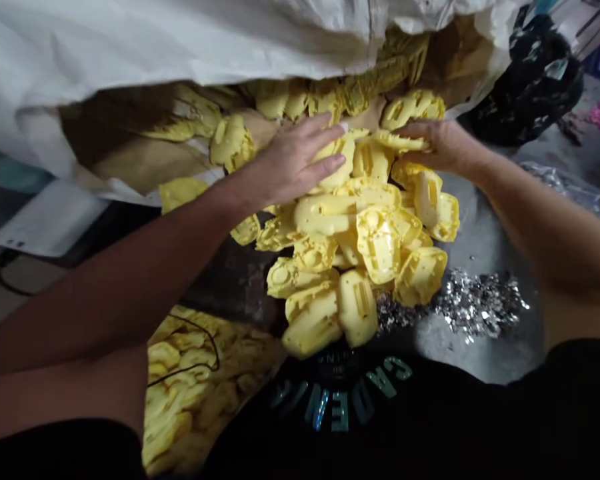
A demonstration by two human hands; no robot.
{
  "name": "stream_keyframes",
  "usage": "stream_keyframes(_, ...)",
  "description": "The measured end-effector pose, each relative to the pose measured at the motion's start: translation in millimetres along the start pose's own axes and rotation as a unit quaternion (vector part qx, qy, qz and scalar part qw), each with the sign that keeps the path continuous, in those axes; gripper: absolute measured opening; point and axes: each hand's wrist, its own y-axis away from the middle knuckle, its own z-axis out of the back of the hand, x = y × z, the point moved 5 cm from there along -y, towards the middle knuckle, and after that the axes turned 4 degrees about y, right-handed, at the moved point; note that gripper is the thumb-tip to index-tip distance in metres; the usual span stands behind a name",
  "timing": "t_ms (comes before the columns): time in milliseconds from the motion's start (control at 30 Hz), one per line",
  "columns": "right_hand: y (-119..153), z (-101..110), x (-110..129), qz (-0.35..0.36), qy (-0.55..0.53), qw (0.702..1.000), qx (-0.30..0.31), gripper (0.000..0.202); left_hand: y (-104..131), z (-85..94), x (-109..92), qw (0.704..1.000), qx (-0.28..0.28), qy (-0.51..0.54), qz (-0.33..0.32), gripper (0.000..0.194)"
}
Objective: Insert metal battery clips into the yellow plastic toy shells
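Yellow plastic shells (325, 213) lie heaped in the middle, between my forearms and below the mouth of a large white sack (205, 47). My left hand (300, 157) rests on the upper left of the heap, palm down, its fingers apart and pointing right. At the heap's upper right is my right hand (430, 143), its fingers bent round the end of a flat yellow shell (400, 141). More yellow shells (280, 97) show inside the sack's brown-lined opening, behind both hands.
Small shiny metal pieces (480, 303) lie on the grey table (440, 340) at the right. A container of yellow parts (185, 373) stands lower left. A white device (50, 217) is at the far left, and a black bag (540, 80) at the upper right.
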Motion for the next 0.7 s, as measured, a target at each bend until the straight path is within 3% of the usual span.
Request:
stream_keyframes(67, 22.3, 22.2, 15.0, -0.062, 0.074, 0.995, -0.001, 0.059, 41.3, 7.4, -19.6, 0.998, -0.038, -0.021, -0.053, 0.079)
stream_keyframes(167, 72.7, 62.3, 47.5, -0.131, 0.084, 0.986, -0.052, 0.057, 126.2, 6.8, -67.2, 0.972, -0.155, -0.063, -0.164, 0.062)
stream_keyframes(233, 115.0, 78.6, 75.0, -0.145, 0.006, 0.985, -0.093, 0.054, 178.7, -12.1, -89.6, 0.972, -0.178, -0.018, -0.149, 0.065)
stream_keyframes(333, 185.5, 73.0, 120.7, -0.139, -0.247, 0.949, -0.136, 0.061, 231.8, -59.9, -109.8, 0.977, -0.161, -0.021, -0.139, 0.077)
stream_keyframes(400, 233.8, 48.3, 143.5, -0.225, -0.333, 0.907, -0.126, 0.055, 243.3, -92.1, -110.1, 0.983, -0.125, -0.058, -0.12, 0.077)
stream_keyframes(500, 296.0, 6.9, 170.3, -0.336, -0.441, 0.815, -0.17, 0.054, 233.9, -124.4, -97.9, 0.994, -0.024, -0.064, -0.08, 0.053)
stream_keyframes(567, 322.3, -17.0, 185.7, -0.365, -0.474, 0.783, -0.169, 0.055, 223.6, -127.6, -89.5, 0.996, -0.005, -0.054, -0.076, 0.046)
stream_keyframes(700, 349.0, -48.1, 204.2, -0.39, -0.552, 0.722, -0.146, 0.063, 215.7, -119.9, -72.1, 0.997, -0.01, -0.019, -0.079, 0.057)
